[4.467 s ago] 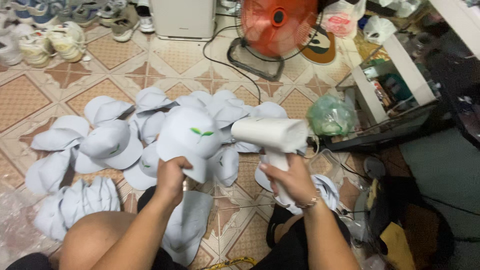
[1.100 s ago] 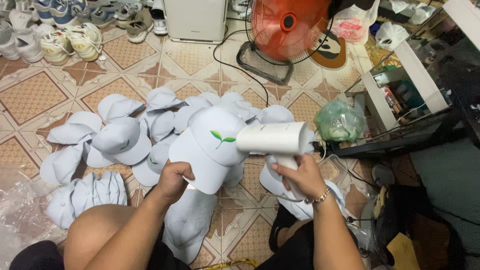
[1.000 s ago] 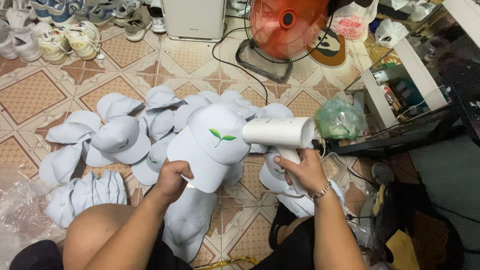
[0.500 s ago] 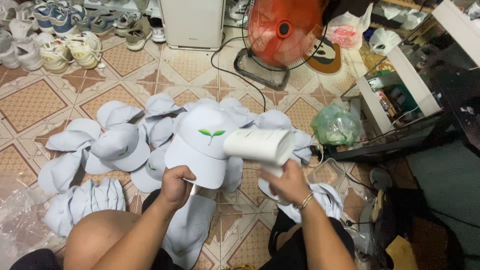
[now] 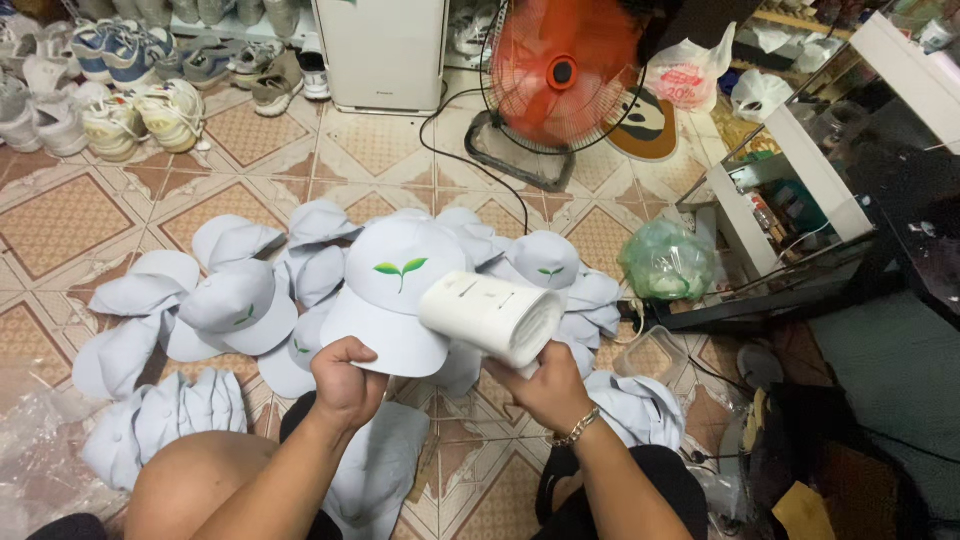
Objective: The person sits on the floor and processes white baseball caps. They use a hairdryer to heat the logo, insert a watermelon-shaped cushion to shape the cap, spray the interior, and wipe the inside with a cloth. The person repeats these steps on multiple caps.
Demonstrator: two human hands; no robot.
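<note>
We are holding up a white cap with a green sprout emblem (image 5: 392,300) above the tiled floor (image 5: 90,215), our left hand (image 5: 345,375) closing tight on its brim. Our right hand (image 5: 545,385) is gripping a white handheld steamer (image 5: 490,318), its nozzle lying just beside the cap's front. More white caps (image 5: 235,310) are lying heaped beneath; an orange fan (image 5: 560,70) is standing beyond.
</note>
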